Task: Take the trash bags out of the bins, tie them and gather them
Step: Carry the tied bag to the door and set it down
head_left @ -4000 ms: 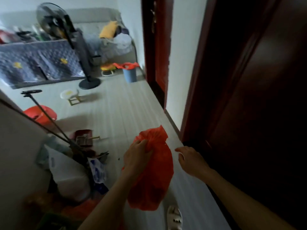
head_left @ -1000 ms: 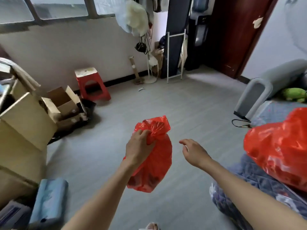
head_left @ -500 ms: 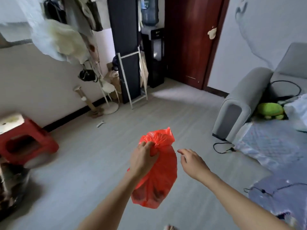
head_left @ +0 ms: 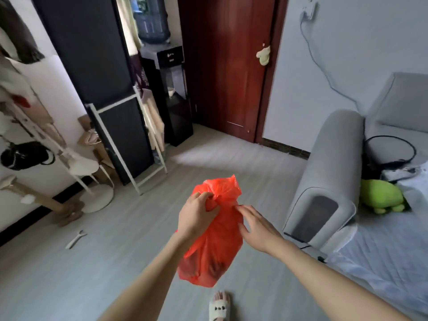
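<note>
A filled red trash bag [head_left: 214, 246] hangs in front of me above the grey floor. My left hand [head_left: 196, 217] grips its gathered neck just below the ruffled top. My right hand [head_left: 256, 224] lies against the bag's right side with its fingers extended, the fingertips touching the plastic near the neck. Dark contents show through the bottom of the bag. No bin is in view.
A grey sofa [head_left: 324, 181] with a green plush toy [head_left: 382, 195] stands at the right, a bed cover [head_left: 382, 256] below it. Ahead are a red-brown door [head_left: 227, 66], a water dispenser [head_left: 171, 98], a black panel on a white frame [head_left: 125, 135] and a coat stand [head_left: 69, 158].
The view has swung right across the room to the door and sofa. My right hand has moved from open air onto the bag's side. My left hand still holds the neck.
</note>
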The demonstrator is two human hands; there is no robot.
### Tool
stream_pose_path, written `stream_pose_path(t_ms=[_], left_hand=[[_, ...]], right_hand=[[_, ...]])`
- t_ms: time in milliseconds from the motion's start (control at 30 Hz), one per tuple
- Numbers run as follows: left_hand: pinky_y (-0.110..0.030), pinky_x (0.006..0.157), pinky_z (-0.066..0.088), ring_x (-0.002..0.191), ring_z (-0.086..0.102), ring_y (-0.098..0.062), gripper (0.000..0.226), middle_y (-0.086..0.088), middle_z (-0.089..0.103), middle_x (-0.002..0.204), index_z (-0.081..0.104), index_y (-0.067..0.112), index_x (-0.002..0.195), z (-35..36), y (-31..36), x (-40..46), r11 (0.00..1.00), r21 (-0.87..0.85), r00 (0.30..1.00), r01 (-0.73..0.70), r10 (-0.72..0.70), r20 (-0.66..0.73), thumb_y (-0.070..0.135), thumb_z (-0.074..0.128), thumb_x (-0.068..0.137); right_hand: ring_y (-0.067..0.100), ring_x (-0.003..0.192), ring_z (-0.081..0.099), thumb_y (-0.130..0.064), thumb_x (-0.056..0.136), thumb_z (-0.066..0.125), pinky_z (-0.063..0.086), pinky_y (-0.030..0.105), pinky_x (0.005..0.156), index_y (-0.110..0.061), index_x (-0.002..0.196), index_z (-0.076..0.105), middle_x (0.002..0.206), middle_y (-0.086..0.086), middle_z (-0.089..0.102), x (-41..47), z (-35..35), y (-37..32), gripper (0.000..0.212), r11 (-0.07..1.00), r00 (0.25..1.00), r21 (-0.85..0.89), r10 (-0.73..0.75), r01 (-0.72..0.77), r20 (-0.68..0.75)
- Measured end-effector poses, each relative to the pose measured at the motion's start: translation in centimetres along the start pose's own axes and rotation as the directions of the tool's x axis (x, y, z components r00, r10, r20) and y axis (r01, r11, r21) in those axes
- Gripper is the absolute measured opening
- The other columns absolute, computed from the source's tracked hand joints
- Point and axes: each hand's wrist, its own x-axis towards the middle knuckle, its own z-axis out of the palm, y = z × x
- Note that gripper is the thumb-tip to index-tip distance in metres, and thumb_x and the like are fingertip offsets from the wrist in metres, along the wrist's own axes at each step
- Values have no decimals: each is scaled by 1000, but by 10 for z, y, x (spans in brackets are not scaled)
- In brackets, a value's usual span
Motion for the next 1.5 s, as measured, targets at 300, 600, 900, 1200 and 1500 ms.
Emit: stream_pose_path(t_ms=[300,600,900,1200,1500], left_hand=[[-30,85,40,110,55,-26,42,-6,61,115,55,19,121,59,87,325,989,-112,980,-93,111,164,33,62,83],[-29,89,40,112,55,-25,45,-6,61,121,53,17,122,188,171,624,980,-121,913,-157,191,361,36,63,83],[-37,83,43,103,59,-34,47,-9,61,112,32,23,131,285,231,862,989,-109,900,-102,138,414,28,52,90],[-32,82,41,94,54,-28,40,-13,57,112,41,22,129,532,193,1055,980,-178,857,93,12,516,21,52,91],[-41,91,47,94,54,-25,34,-6,53,105,41,16,119,842,94,1135,772,-370,791,516,-265,552,17,56,89]], right_hand=[[20,132,38,-21,90,47,32,33,110,-13,137,37,142,3,38,239,-136,118,48,974,960,15,226,-227,-168],[19,130,41,-17,90,49,30,26,110,-12,136,37,141,4,38,462,-243,309,48,928,912,107,371,-357,-176],[15,136,29,-21,93,41,28,27,111,-23,142,29,150,-4,28,647,-333,438,50,880,864,125,474,-458,-170],[25,140,19,-21,89,41,24,36,114,-20,145,20,154,2,19,832,-263,655,60,795,790,35,606,-606,-90],[28,142,13,-26,92,37,23,45,114,-23,146,16,156,8,10,936,-89,910,58,772,773,-73,634,-631,27]])
